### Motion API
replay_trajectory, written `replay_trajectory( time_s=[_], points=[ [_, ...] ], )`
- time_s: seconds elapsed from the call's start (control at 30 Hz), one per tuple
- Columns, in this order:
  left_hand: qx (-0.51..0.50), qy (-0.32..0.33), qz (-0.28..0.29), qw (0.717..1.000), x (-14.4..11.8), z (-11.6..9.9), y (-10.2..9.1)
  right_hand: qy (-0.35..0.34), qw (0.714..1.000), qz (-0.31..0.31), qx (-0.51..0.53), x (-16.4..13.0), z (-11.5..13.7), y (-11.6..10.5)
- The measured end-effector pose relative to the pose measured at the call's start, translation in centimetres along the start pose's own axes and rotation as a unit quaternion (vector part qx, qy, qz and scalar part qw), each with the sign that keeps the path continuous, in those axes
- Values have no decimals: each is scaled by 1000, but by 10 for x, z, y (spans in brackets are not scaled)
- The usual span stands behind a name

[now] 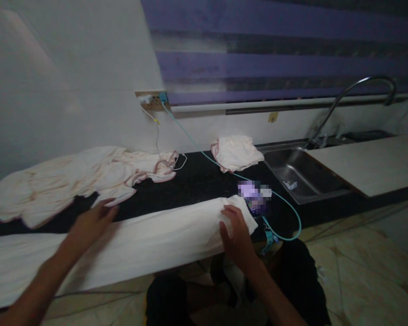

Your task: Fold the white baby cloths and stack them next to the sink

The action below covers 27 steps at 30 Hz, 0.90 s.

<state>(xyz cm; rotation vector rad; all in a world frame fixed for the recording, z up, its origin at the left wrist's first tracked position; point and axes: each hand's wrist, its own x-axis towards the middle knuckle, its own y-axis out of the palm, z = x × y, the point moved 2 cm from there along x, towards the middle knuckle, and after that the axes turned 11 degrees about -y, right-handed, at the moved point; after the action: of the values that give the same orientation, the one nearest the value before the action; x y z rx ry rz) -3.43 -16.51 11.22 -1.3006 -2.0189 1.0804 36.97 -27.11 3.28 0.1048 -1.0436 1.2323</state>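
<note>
A long white cloth (170, 235), folded into a flat strip, lies along the front of the dark countertop. My right hand (237, 228) is on or just over its right end, with thumb and fingers apart. Farther left, my left hand (94, 222) is held over the strip's back edge, fingers stretched out and holding nothing. Just beyond those fingertips spreads a crumpled cream cloth (78, 176) with pinkish edging. A smaller folded cream cloth (238, 153) with similar trim sits near the wall.
A pixelated object (253, 194) lies beside the strip's right end. From the wall outlet (154, 102), a teal cable (187, 132) runs across the countertop (190, 181). To the right are a steel sink (292, 176), a curved faucet (340, 97) and a pale board (370, 163).
</note>
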Motion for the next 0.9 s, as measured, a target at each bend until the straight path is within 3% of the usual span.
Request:
replay_trajectory(
  time_s=[0.1, 0.17, 0.27, 0.33, 0.47, 0.6, 0.73, 0.9],
  points=[
    [-5, 130, 156, 979, -32, -78, 69, 95, 995, -42, 9, -24, 3, -31],
    [-36, 169, 229, 958, -60, -136, 115, 198, 979, -50, 17, -42, -2, -49],
    [-78, 190, 284, 937, -97, -204, 171, 317, 946, -33, 62, -62, -15, -64],
    [-101, 182, 298, 932, -114, -228, 197, 357, 929, -17, 95, -69, -27, -67],
    [-95, 151, 301, 937, -137, -239, 230, 419, 889, 5, 183, -72, -44, -59],
    [-56, 104, 233, 965, -153, -234, 243, 462, 848, 22, 257, -70, -48, -47],
    [21, 66, 160, 985, -164, -236, 247, 460, 856, -34, 232, -69, -46, -43],
    [16, 46, 155, 987, -175, -237, 243, 412, 880, -100, 214, -68, -44, -44]
  ],
)
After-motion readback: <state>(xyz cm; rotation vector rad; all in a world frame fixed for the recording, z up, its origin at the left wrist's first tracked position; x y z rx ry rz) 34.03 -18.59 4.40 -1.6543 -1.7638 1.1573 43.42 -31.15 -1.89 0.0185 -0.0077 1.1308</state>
